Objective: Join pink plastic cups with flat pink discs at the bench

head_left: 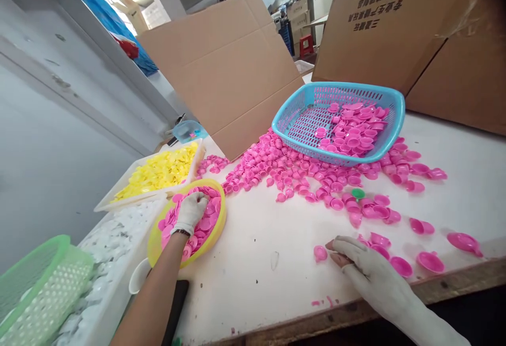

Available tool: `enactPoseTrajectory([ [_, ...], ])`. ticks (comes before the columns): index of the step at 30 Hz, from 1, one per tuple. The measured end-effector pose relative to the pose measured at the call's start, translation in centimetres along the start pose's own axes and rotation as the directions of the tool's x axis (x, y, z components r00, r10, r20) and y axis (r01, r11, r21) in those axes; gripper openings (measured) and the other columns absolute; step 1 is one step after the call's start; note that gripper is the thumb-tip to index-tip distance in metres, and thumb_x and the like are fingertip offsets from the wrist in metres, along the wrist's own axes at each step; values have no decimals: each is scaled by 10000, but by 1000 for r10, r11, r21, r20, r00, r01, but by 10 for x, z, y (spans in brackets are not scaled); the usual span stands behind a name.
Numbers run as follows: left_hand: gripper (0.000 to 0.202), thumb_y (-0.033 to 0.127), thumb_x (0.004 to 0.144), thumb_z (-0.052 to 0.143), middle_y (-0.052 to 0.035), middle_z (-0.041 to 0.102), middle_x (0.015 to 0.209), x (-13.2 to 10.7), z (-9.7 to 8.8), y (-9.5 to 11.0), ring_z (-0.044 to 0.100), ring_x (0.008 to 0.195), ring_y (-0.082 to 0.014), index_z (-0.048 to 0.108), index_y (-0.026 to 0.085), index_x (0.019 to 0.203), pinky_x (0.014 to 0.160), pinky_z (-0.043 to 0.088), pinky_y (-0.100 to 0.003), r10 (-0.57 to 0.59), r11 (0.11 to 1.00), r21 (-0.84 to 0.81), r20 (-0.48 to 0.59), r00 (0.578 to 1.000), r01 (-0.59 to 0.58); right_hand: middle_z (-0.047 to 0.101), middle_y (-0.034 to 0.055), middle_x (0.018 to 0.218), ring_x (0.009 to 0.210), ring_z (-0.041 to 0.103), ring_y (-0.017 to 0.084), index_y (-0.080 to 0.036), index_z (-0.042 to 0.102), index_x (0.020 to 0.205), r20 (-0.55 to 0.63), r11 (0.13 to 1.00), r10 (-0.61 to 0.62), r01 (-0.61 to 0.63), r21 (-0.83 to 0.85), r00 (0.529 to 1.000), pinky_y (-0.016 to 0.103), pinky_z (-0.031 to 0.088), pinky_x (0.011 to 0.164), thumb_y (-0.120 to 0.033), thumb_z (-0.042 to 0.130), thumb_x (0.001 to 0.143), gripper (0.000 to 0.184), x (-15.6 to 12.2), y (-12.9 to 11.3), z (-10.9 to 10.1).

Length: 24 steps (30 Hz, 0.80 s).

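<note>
My left hand (pixel 192 210), in a white glove, reaches into a round yellow basin (pixel 223 219) of flat pink plastic discs (pixel 205 224). Its fingers are curled down among the discs, and whatever they pinch is hidden. Low over the front of the white table (pixel 253 293) is my gloved right hand (pixel 366 264), bare fingertips stretched to the left. A small pink plastic piece (pixel 320 254) lies just beyond those fingertips, apart from them. Pink toy cups (pixel 401 266) lie beside and behind the right hand.
A blue basket (pixel 399 119) holding pink pieces stands on a heap of pink cups (pixel 272 159). Yellow pieces fill a white tray (pixel 106 201). At the left are a white bin (pixel 118 283) and a green basket (pixel 59 277). Cardboard (pixel 229 67) stands behind; one green piece (pixel 358 193) lies among the cups.
</note>
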<state>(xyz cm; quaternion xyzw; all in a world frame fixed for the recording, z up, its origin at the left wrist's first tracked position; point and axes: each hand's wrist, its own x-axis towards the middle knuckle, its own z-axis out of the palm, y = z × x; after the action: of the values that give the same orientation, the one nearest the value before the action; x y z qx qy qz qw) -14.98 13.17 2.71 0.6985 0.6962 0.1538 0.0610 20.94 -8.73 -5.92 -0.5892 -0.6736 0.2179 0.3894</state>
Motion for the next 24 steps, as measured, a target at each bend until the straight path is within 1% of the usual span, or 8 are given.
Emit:
enactPoseTrajectory([
  [3, 202, 345, 723, 485, 22, 505, 556, 0, 9, 6, 490, 554, -131, 479, 189, 595, 559, 395, -235, 21, 999, -46, 68, 997, -18, 683, 43, 892, 826, 670, 194, -218, 652, 895, 20, 1000, 1, -1, -5, 1000, 304, 561, 705, -210, 433, 862, 222, 1, -1, 0],
  [6, 160, 301, 712, 490, 22, 509, 584, 1, 14, 8, 489, 576, -123, 459, 187, 604, 573, 393, -228, 23, 998, -64, 60, 998, -20, 682, 46, 891, 826, 669, 192, -216, 650, 902, 14, 1000, -6, 6, -1, 1000, 303, 559, 712, -204, 426, 869, 227, 1, -2, 0],
  [9, 186, 293, 714, 489, 33, 466, 537, -2, 12, 8, 453, 534, -118, 422, 194, 571, 538, 362, -229, 24, 998, -52, 63, 998, -20, 681, 41, 883, 812, 668, 188, -220, 647, 884, 26, 1000, 4, -4, 1, 1000, 296, 558, 697, -227, 436, 873, 211, 1, -1, 0],
  [13, 193, 254, 693, 498, 30, 453, 510, -9, 5, 10, 432, 516, -124, 406, 196, 533, 526, 328, -242, 42, 999, -16, 44, 998, -41, 679, 39, 881, 810, 663, 190, -223, 643, 884, 22, 1000, 10, -10, 3, 1000, 296, 550, 697, -216, 428, 865, 217, 1, -1, 0],
  [16, 140, 242, 710, 476, 3, 502, 571, -13, -5, 12, 458, 564, -150, 457, 196, 579, 562, 336, -263, 39, 999, 5, -59, 997, -39, 669, 40, 859, 801, 653, 192, -220, 630, 856, 75, 999, 46, -47, 16, 996, 294, 537, 685, -236, 405, 868, 225, 2, -2, -1],
  [19, 132, 277, 749, 457, -14, 539, 627, -16, -20, 16, 487, 607, -170, 496, 197, 652, 589, 359, -272, 24, 1000, -14, -153, 988, -27, 661, 52, 871, 832, 640, 201, -217, 624, 846, 145, 993, 102, -109, 41, 984, 306, 518, 719, -257, 381, 870, 247, 2, -3, -3],
  [21, 152, 300, 777, 446, 1, 537, 610, -22, -28, 24, 491, 582, -158, 499, 197, 680, 569, 376, -258, 26, 998, -58, -142, 990, -34, 658, 59, 895, 861, 631, 213, -217, 628, 856, 158, 986, 137, -150, 74, 978, 323, 503, 748, -265, 388, 855, 245, 2, -3, -3],
  [24, 188, 335, 834, 436, 32, 494, 581, -43, -31, 51, 469, 535, -126, 479, 197, 715, 523, 388, -228, 115, 955, -270, -36, 993, -120, 651, 54, 868, 832, 621, 214, -214, 629, 835, 167, 954, 204, -234, 186, 965, 331, 480, 746, -318, 431, 843, 224, 4, -7, 0],
])
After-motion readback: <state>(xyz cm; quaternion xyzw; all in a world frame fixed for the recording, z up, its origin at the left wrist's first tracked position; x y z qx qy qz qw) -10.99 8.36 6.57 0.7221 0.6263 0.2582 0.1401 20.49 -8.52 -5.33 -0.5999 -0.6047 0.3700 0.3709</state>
